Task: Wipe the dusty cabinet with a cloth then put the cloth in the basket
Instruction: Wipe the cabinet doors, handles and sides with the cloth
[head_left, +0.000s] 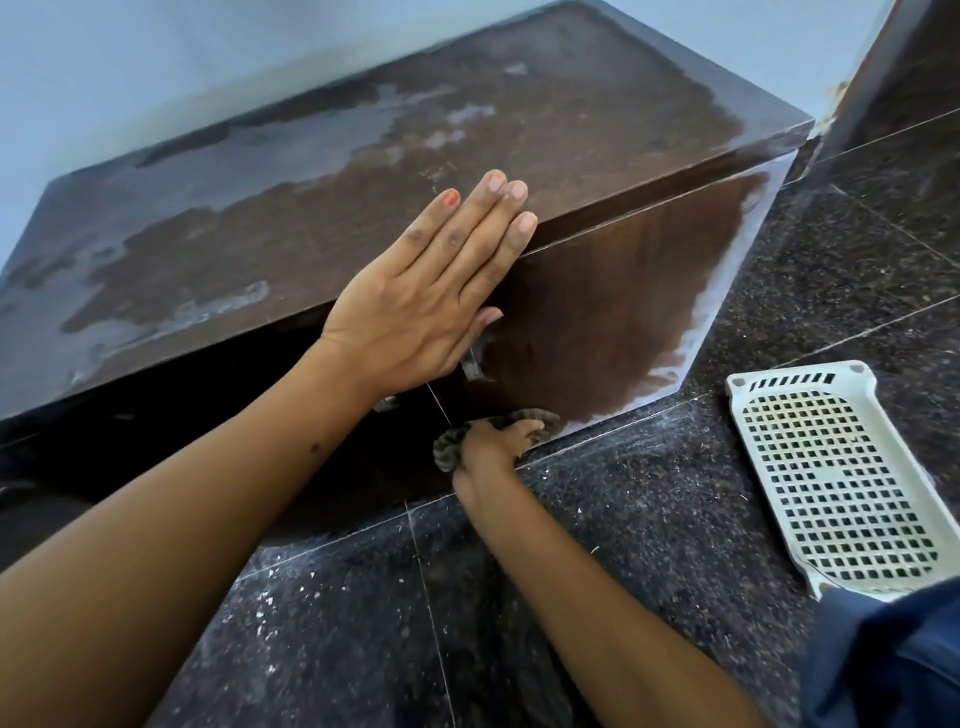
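Low against the cabinet (597, 291) front, the right hand (493, 449) has its grip closed on the soft, bunched cloth (530, 415), light enough to pinch anywhere. Farther right lies the basket (810, 374). Above it, the left hand (431, 291) rests flat, open, empty.

Dark brown cabinet (571, 119) with grey dust patches, mottled grey cloth (524, 418), white basket (831, 467).

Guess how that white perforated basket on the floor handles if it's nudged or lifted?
The basket looks like thin plastic, mostly holes, so probably light for its size. It sits flat and shallow on the polished floor, so a nudge would likely slide it rather than tip it. Its rim looks moulded, so probably fairly stiff, with perhaps slight flex if lifted by one corner.
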